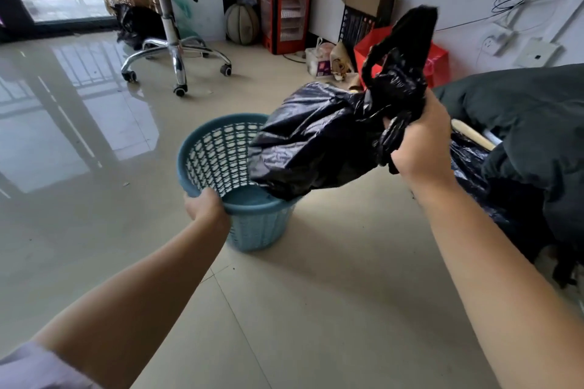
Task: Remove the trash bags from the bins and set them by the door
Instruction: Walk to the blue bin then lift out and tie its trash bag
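black glossy trash bag (319, 139), blue lattice-patterned bin (221, 161), red heater (284, 11), beige tiled floor (316, 309).

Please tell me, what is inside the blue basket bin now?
Only the lower end of the black trash bag dips past the rim of the blue bin. The bin's floor looks bare where visible; the bag covers the far side. The bag's contents are hidden.

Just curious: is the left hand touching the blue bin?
Touching. The head view shows the left hand gripping the bin's near rim.
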`<state>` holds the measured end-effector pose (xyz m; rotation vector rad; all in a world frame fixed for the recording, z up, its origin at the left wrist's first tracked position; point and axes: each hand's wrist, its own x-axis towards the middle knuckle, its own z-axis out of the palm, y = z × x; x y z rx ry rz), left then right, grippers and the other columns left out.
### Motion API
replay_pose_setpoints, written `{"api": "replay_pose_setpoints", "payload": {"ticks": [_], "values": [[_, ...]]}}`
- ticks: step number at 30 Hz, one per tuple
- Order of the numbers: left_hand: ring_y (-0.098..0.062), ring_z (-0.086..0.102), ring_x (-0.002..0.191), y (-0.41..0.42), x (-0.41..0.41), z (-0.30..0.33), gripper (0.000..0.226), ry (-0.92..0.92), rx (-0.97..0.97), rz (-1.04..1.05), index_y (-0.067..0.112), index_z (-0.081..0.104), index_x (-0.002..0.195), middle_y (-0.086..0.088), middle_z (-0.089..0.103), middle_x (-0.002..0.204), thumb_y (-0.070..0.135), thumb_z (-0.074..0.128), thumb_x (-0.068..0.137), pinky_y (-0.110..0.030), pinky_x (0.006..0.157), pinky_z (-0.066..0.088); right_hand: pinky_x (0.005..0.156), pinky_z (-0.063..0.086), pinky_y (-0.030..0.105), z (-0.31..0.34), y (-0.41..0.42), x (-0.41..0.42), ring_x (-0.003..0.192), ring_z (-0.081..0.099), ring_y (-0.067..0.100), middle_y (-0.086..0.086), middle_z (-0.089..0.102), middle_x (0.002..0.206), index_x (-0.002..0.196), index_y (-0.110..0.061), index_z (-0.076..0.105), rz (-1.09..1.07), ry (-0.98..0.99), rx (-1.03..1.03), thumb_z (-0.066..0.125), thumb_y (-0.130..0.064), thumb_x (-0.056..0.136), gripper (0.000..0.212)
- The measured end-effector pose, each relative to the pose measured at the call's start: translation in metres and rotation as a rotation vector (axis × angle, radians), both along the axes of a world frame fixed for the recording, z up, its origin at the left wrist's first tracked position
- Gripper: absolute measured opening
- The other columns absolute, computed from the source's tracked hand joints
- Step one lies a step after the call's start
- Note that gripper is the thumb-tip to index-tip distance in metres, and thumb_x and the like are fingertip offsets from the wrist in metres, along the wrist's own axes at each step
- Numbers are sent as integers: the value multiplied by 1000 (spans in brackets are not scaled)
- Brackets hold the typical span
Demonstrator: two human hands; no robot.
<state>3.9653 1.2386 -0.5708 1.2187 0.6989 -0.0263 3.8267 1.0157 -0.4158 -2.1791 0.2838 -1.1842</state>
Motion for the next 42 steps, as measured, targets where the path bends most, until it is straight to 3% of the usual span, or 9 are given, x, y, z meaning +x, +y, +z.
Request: {"api": "replay_pose_setpoints", "payload": {"ticks": [3,7,11,17,20,23,30,37,42], "values": [[-22,59,90,-3,7,-2,43,40,-121,-88,13,46,128,-6,59,113,9,47,85,-40,89,52,86,52,35,11,-5,-5,93,64,25,13,68,98,104,1,62,-39,-25,33,52,6,82,24],[-13,54,78,-15,8,5,39,32,-258,-167,18,42,130,-4,55,109,10,46,92,-35,77,47,74,39,1,22,-4,-17,81,55,1,1,62,94,104,2,62,-104,-70,28,53,8,82,24],[-12,54,79,-16,11,5,38,31,-294,-198,17,43,130,0,57,93,11,47,93,-37,81,47,72,35,-3,16,-3,-22,76,50,-3,0,58,90,102,3,61,-93,-65,33,51,11,81,24],[-13,57,81,-14,11,5,35,11,-292,-226,18,45,130,-1,59,103,17,48,96,-39,83,48,90,48,23,13,-13,-27,90,61,5,-2,65,96,99,-20,59,-23,-188,230,55,-2,77,29],[-12,56,85,-13,10,5,35,19,-272,-236,20,45,131,0,59,113,21,48,96,-38,81,47,91,53,38,7,-33,-26,103,63,19,5,64,113,117,-18,56,-90,-68,270,61,-9,77,42],[-13,56,86,-14,6,6,36,25,-232,-263,19,43,132,-1,58,116,24,48,97,-38,82,46,81,47,14,-3,-9,-33,97,56,18,5,58,108,116,-12,54,-129,218,226,57,-4,84,34],[-24,48,122,-2,-5,11,46,71,-109,-394,16,40,134,-5,52,134,37,50,95,-47,103,37,71,35,24,-109,35,-41,89,54,22,10,61,94,109,-6,60,11,797,373,48,1,84,28],[-21,47,107,-33,-57,32,56,205,63,-521,12,38,138,-1,51,116,47,42,94,-38,91,41,87,45,36,-128,43,-34,102,58,34,13,63,110,122,-14,52,51,961,403,52,-15,88,35],[-8,59,58,-74,-113,73,26,13,107,-1035,14,57,105,-1,61,82,36,57,90,-17,51,46,93,49,39,-112,38,-29,105,62,22,0,66,111,116,-29,54,283,974,261,62,-49,75,46]]}}
